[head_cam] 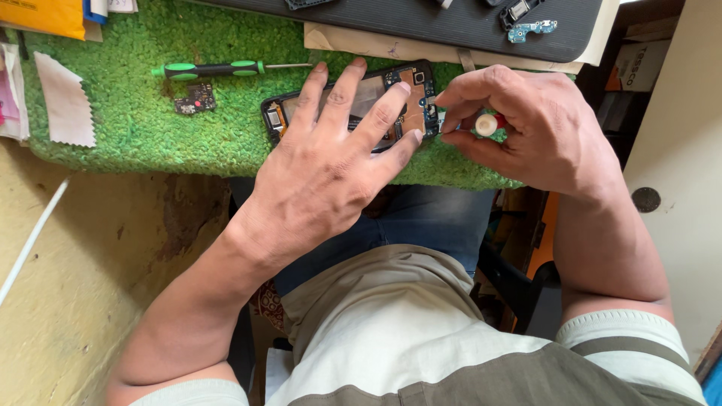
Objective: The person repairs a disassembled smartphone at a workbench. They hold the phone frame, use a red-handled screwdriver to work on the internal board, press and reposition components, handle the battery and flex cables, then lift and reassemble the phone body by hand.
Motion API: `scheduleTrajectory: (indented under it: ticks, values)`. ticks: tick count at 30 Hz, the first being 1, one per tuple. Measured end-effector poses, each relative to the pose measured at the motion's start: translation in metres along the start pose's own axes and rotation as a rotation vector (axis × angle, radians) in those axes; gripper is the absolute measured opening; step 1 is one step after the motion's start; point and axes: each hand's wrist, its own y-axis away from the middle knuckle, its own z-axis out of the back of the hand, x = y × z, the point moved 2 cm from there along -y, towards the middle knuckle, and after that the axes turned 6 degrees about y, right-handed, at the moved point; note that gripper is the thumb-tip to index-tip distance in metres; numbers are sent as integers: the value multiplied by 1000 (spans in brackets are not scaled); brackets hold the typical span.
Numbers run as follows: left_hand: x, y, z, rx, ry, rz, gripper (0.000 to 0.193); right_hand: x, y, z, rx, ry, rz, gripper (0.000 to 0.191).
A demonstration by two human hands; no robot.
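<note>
Taking the opened black smartphone with its back cover off and circuitry bare (406, 86) as landmark: to its left on the green shaggy mat (135, 128) lie a green-and-black screwdriver (214, 69) and a small loose circuit board (195, 98). The left hand (331, 169) lies spread flat on the phone, grip released, pinning it. Just right, the right hand (541, 128) pinches a small white-and-red tool (489, 124). The phone looks light, stiff and fragile; best held by its frame edges.

The left hand (331, 169) lies spread on an opened smartphone (410, 94) (back cover off) at the green mat's (128, 143) near edge; the right hand (538, 128) pinches a small white-tipped tool (487, 125) beside it.
</note>
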Motion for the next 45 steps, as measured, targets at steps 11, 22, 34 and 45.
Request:
scheduleTrajectory:
  ticks: [11,22,34,45]
  values:
    - [3,-4,1,-17,13,-29,43,-1,2,16,-57,15,6,41]
    - [6,-4,1,-9,40,-12,45,-5,2,17,-63,34,-20,41]
    - [5,-5,0,17,44,-13,45,-3,-3,17,-75,47,-5,41]
    - [5,-7,-1,11,37,-11,42,-5,-2,16,-81,52,27,40]
